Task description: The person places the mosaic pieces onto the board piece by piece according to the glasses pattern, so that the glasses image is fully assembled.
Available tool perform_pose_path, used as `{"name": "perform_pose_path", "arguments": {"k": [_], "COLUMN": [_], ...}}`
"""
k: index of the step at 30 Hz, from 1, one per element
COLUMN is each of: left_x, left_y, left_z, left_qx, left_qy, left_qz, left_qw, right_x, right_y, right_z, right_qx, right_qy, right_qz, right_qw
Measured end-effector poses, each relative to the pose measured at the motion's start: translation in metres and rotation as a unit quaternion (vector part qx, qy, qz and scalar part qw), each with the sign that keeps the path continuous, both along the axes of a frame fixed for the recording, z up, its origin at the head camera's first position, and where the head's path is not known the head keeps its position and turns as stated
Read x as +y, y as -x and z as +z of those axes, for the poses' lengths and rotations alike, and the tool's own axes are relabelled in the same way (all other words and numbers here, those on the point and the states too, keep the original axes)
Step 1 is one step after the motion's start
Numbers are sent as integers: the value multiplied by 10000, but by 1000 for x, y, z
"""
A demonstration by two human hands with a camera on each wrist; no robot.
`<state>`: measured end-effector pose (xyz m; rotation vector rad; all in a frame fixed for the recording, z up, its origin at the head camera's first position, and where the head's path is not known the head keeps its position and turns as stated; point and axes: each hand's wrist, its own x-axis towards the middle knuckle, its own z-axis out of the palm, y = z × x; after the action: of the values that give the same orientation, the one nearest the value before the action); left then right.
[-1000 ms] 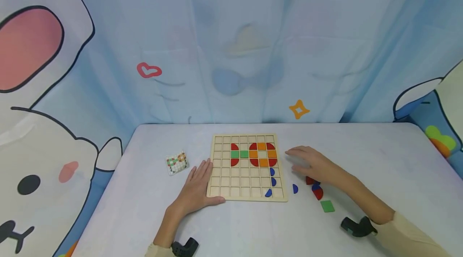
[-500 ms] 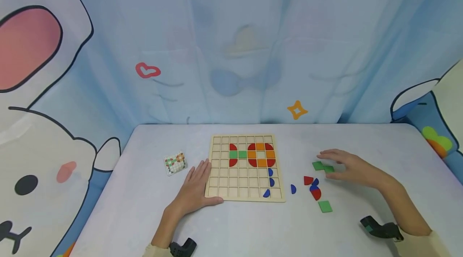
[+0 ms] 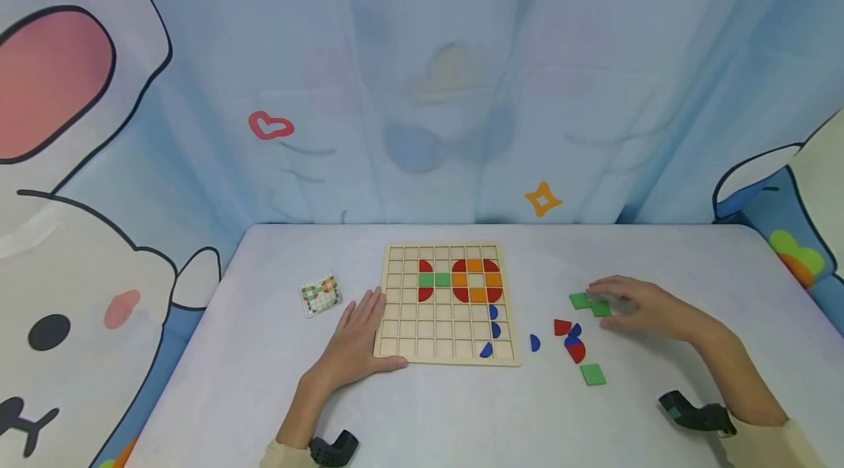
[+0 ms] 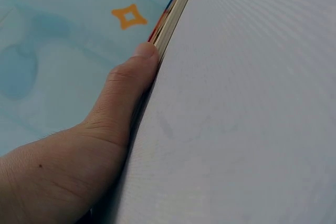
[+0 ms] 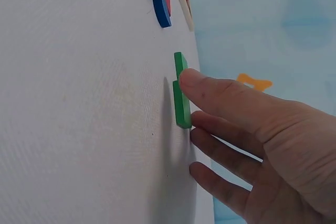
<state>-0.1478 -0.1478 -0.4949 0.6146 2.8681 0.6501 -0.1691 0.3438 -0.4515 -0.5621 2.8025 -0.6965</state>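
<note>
White bench (image 3: 461,417): left grip (image 3: 352,343), fingers extended, touches grid board (image 3: 422,329); right grip (image 3: 646,309), parted, holds nothing beside green tiles (image 3: 579,300); card (image 3: 321,295) detail too small to read.

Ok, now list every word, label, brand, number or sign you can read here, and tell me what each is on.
None can be read.
Card: a small coloured grid pattern; any print is too small to read.
Curtain: drawn shapes, no lettering visible.
Board and coloured pieces: no legible marks.
Black wrist cameras: too small to tell.
</note>
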Motion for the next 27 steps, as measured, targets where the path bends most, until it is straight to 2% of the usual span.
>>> {"name": "perform_pose_path", "arguments": {"k": [13,22,27], "left_x": [0,-1,-1], "left_y": [0,2,1], "left_z": [1,-5,-4], "left_qx": [43,21,37], "left_qy": [47,66,45], "left_qz": [-4,5,-1], "left_qw": [10000,10000,10000], "right_x": [5,3,5], "right_y": [4,4,6], "right_z": [-4,-9,-12], "right_qx": [9,539,548], "right_qy": [-15,-95,-96], "right_qz": [-24,91,-94], "right_qw": [10000,9985,9984]}}
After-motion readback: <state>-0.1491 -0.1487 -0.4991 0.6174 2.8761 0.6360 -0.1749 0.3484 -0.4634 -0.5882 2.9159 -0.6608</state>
